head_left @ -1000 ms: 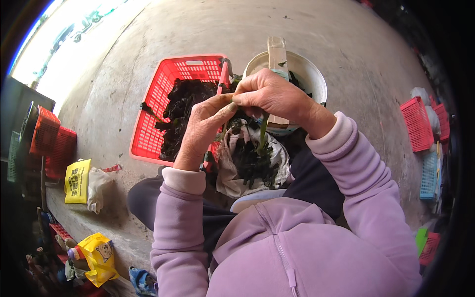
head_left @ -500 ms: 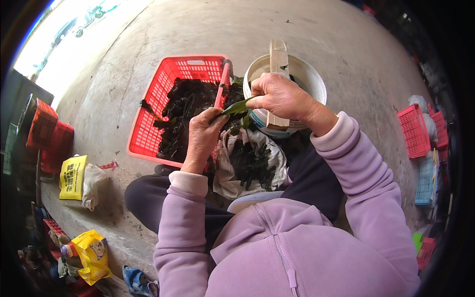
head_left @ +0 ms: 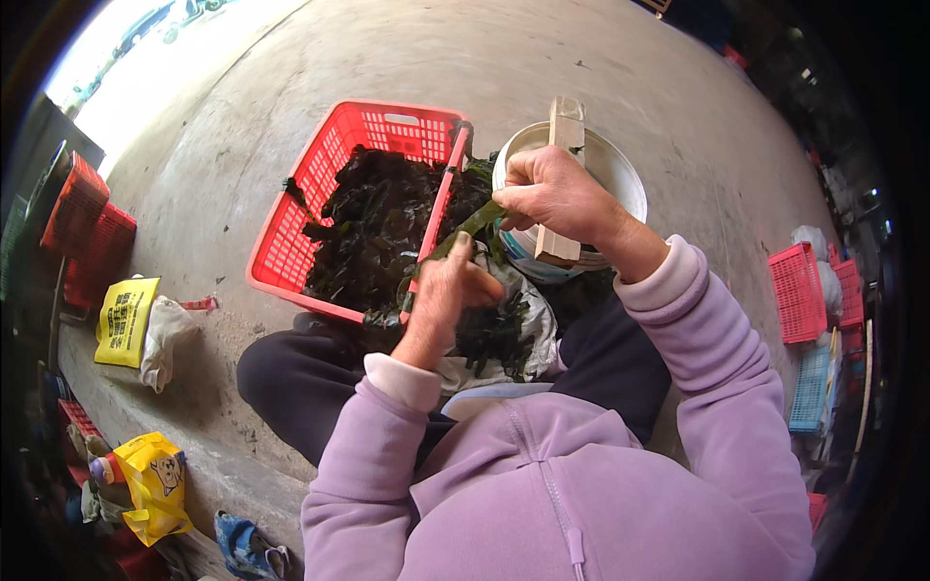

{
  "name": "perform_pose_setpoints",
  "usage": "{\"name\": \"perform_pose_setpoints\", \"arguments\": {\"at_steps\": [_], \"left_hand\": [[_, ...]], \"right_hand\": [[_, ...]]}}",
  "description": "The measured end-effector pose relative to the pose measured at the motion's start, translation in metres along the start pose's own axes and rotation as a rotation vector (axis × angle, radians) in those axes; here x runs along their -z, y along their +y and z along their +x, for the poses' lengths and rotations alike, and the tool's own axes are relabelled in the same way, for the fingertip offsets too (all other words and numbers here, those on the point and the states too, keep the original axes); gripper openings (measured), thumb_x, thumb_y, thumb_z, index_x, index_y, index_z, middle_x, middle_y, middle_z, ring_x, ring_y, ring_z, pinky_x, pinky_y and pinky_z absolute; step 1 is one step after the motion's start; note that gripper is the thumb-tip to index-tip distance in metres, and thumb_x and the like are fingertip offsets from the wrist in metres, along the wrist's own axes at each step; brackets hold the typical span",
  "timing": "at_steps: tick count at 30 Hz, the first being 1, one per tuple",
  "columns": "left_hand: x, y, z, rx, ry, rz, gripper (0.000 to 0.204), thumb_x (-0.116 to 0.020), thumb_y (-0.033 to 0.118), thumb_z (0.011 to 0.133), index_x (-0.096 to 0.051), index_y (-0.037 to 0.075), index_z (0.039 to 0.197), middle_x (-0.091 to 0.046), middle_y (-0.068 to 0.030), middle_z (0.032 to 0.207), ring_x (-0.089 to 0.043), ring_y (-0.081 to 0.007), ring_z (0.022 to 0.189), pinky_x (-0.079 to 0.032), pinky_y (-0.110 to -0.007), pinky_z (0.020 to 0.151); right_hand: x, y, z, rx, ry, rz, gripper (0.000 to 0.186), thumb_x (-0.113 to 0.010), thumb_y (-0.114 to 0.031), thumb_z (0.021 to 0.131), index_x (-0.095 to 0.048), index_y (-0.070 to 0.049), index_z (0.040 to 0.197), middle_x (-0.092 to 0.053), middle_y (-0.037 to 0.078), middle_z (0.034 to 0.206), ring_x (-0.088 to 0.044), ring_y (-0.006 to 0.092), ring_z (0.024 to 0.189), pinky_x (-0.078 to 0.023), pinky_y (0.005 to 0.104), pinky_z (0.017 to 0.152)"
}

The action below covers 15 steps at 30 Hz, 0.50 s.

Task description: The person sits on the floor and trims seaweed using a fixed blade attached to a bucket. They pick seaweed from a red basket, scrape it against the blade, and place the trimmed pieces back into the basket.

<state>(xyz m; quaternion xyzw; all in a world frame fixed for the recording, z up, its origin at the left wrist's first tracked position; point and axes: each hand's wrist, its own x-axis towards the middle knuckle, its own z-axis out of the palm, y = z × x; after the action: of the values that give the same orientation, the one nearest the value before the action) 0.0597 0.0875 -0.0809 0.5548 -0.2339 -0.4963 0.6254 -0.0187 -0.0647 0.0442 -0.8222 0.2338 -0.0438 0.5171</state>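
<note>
head view: the right hand (head_left: 560, 198) is clamped, thumb against bent finger, on the upper end of a green strip (head_left: 480, 220), which looks like seaweed. the left hand (head_left: 444, 296) is lower and to the left of the right hand; its thumb lies at the strip, but i cannot tell if it presses there or only touches. so the strip is between the two hands, slanting down from the right fingertips past the left thumb.

beyond the left hand and to its left is a red basket (head_left: 308, 302) with a dark leafy heap (head_left: 383, 213). just right of the left hand, a white sack (head_left: 542, 312) bears more dark pieces. under and beyond the right hand, a wooden board (head_left: 568, 118) lies across a white bucket (head_left: 632, 179).

in my judgement, the strip is light and soft, and it bends easily. the heap is shiny, therefore the strip is probably wet and slippery too. it seems thin, so a sharp pull could tear it. the better hold is, i think, a flat pinch close to one end, across the width and not at the edge, with the other hand supporting it further along.
</note>
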Motion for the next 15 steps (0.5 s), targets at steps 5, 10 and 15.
{"name": "perform_pose_setpoints", "arguments": {"at_steps": [5, 10, 15], "left_hand": [[-0.028, 0.003, -0.008, 0.110, -0.247, -0.737, 0.078, -0.023, 0.063, 0.092, -0.055, -0.004, 0.114, -0.063, -0.0188, 0.106, -0.062, -0.0279, 0.094, -0.048, -0.036, 0.084], [-0.012, -0.009, 0.013, -0.149, -0.050, -0.907, 0.048, -0.044, 0.040, 0.096, -0.052, -0.001, 0.118, -0.060, -0.0196, 0.114, -0.060, -0.0297, 0.103, -0.045, -0.040, 0.093], [-0.002, -0.026, 0.015, -0.101, 0.134, -0.793, 0.034, -0.052, 0.028, 0.094, -0.055, -0.002, 0.111, -0.065, -0.0162, 0.102, -0.063, -0.0234, 0.094, -0.048, -0.034, 0.082]], "right_hand": [[-0.013, -0.007, -0.013, 0.059, -0.007, 0.226, 0.015, -0.060, -0.007, 0.082, -0.057, 0.000, 0.069, -0.061, 0.003, 0.070, -0.061, 0.0094, 0.068, -0.051, 0.0244, 0.061], [-0.030, 0.021, -0.044, -0.127, 0.036, 0.497, 0.015, -0.055, -0.010, 0.089, -0.060, 0.004, 0.091, -0.066, 0.012, 0.092, -0.066, 0.0154, 0.076, -0.055, 0.0258, 0.072], [-0.045, 0.069, -0.059, -0.165, 0.320, 0.790, 0.015, -0.058, -0.011, 0.089, -0.055, 0.003, 0.084, -0.064, 0.011, 0.082, -0.066, 0.0156, 0.066, -0.057, 0.0267, 0.061]]}}
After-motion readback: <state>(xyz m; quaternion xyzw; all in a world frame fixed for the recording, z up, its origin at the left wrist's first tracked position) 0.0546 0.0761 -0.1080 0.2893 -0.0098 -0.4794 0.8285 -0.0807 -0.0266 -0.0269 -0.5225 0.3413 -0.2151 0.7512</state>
